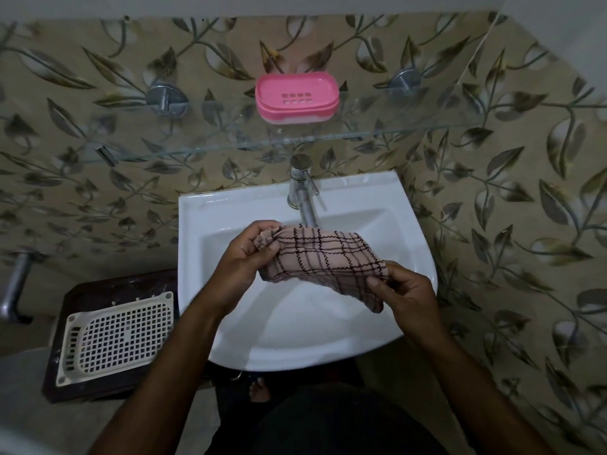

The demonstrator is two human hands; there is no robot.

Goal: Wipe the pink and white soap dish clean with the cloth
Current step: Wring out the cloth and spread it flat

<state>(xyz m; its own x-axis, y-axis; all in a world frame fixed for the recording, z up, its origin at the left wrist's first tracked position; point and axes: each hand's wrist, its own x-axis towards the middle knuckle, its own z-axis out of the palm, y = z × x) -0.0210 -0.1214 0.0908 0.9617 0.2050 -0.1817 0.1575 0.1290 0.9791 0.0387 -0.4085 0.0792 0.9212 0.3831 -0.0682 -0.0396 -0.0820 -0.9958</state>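
You've got 1 soap dish [297,97] on the glass shelf [427,126], 1 cloth [325,257], 2 hands over the sink [230,208]. Left hand [244,254] and right hand [405,292] each pinch a cloth end; dish well beyond your fingers, untouched

No readable text, labels, brand names, numbers or signs appear anywhere in this view.
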